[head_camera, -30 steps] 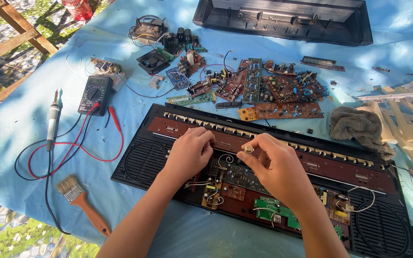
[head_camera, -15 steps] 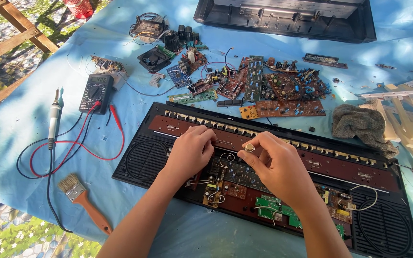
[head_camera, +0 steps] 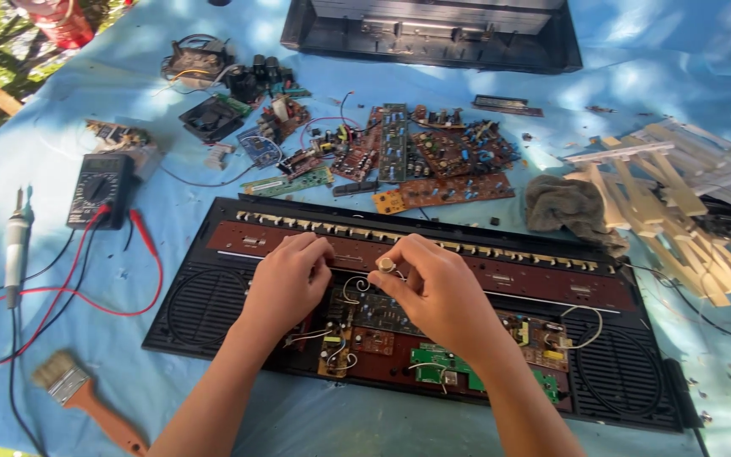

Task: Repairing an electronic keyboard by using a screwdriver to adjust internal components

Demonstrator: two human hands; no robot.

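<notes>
At nine o'clock on the worktop (head_camera: 704, 51), the multimeter (head_camera: 100, 189) and soldering iron (head_camera: 15, 245) lie within reach. At centre, over the opened keyboard chassis (head_camera: 213, 313), the left hand (head_camera: 288, 283) rests curled on the board, steadying it, holding nothing visible. The right hand (head_camera: 437, 296) pinches a small pale knob (head_camera: 387, 266) between fingertips, lifted clear to handle it.

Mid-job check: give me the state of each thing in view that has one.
Black opened keyboard chassis: cover off, boards exposed.
Left hand: resting on chassis.
Right hand: pinching small pale knob.
Black multimeter: red and black leads attached.
Wooden-handled brush: lying untouched.
</notes>
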